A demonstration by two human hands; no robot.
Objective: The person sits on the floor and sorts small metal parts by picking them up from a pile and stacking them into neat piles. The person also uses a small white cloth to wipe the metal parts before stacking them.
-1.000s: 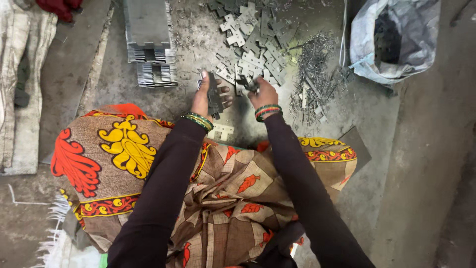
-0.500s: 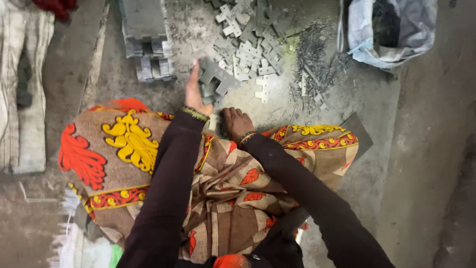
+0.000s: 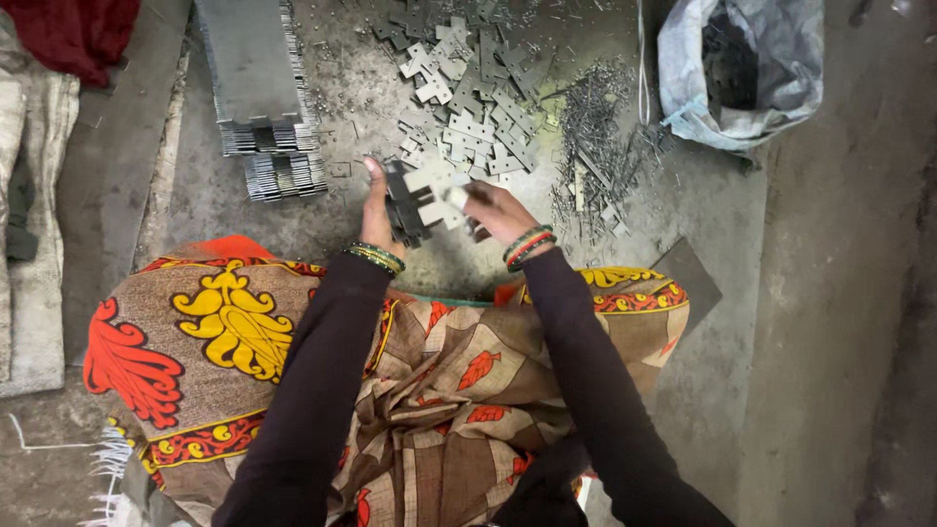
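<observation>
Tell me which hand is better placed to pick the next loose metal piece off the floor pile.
Probably the right hand. It sits nearer the loose pile of metal pieces and holds only one light piece, while the left hand is wrapped around the dark stack of pieces.

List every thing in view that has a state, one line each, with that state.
Left hand: raised, gripping a bundle of metal plates.
Right hand: fingers on a plate at the bundle's side.
Loose plates: scattered flat on the floor.
Stacked plates: in neat rows.
Metal strips: strewn in a heap.
Sack: open, dark pieces inside.
Red cloth: crumpled.
</observation>
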